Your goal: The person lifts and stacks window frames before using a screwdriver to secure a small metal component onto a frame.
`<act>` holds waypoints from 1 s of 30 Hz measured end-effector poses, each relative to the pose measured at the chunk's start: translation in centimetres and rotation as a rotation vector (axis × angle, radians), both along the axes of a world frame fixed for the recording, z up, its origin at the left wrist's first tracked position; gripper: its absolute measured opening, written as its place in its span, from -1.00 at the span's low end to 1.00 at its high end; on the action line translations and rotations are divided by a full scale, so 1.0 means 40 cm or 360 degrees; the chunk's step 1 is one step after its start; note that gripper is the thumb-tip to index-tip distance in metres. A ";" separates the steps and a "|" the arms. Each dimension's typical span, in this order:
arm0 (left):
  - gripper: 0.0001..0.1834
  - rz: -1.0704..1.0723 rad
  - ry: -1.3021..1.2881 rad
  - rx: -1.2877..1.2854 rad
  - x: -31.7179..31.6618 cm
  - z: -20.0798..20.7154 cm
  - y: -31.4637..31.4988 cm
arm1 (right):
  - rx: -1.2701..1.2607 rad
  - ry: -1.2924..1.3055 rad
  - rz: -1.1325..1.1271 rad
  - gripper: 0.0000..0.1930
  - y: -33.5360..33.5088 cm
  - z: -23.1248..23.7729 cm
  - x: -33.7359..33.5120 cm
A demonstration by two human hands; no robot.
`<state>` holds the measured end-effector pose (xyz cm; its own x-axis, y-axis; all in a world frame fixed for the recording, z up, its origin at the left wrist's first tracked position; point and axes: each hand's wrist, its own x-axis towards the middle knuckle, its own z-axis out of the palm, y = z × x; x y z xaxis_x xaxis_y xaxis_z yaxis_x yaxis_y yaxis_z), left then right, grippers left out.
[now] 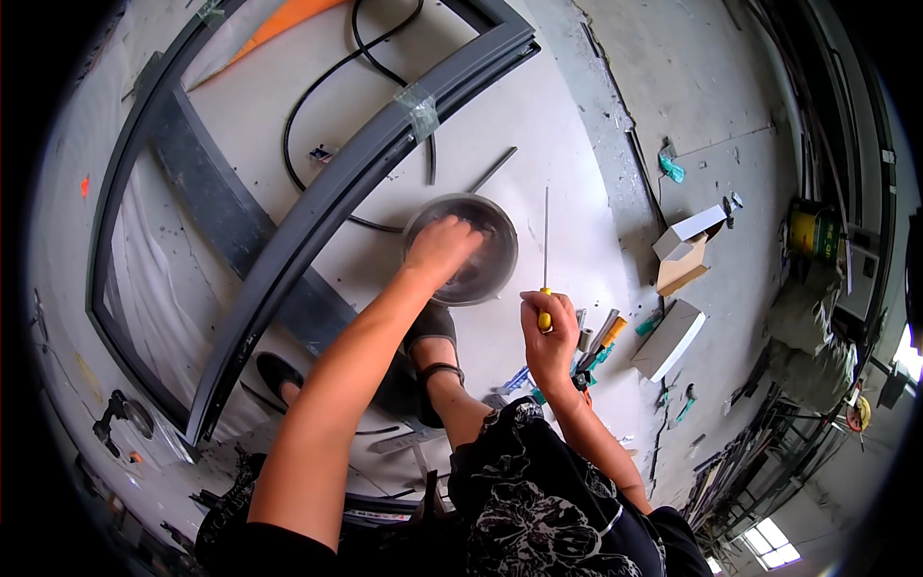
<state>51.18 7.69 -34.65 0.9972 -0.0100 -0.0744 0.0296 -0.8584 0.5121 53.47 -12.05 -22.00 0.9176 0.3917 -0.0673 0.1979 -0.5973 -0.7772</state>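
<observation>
My left hand (445,248) reaches into a round metal bowl (509,274), its fingers bent together and their tips hidden from view. What they hold, if anything, I cannot make out. The dark inside of the bowl looks smeared, and its contents are unclear. To the right, my right hand (546,337) is closed round the yellow handle of a screwdriver (547,240), whose long thin shaft points up and away from me.
A grey window-like frame (317,207) with clear tape stretches across the left. Near it lies a black rubber strip (287,144). Tools, including an orange-handled one (613,332), lie beside my right wrist. Farther right are an opened carton (681,264) and a white box (670,339).
</observation>
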 end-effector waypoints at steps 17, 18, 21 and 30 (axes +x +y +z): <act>-0.86 0.0501 -0.0144 -0.0058 -0.091 -0.018 -0.109 | -0.0313 0.0077 -0.0107 -0.79 -0.067 -0.122 0.000; -0.88 0.0542 -0.0173 -0.0145 -0.102 -0.025 -0.108 | -0.0390 0.0039 -0.0049 -0.76 -0.093 -0.162 -0.007; -0.88 0.0671 -0.0178 -0.0519 -0.121 -0.005 -0.098 | -0.0670 0.0146 0.0110 -0.67 -0.137 -0.199 -0.026; -0.88 0.1267 0.0620 -0.2802 -0.160 0.181 -0.007 | -0.0212 0.0361 0.0329 -0.66 0.023 -0.025 0.024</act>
<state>44.79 7.39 -27.40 0.7469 0.0604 -0.6622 0.3875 0.7698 0.5072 54.43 -11.11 -23.01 0.7754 0.5423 -0.3236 0.1568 -0.6617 -0.7332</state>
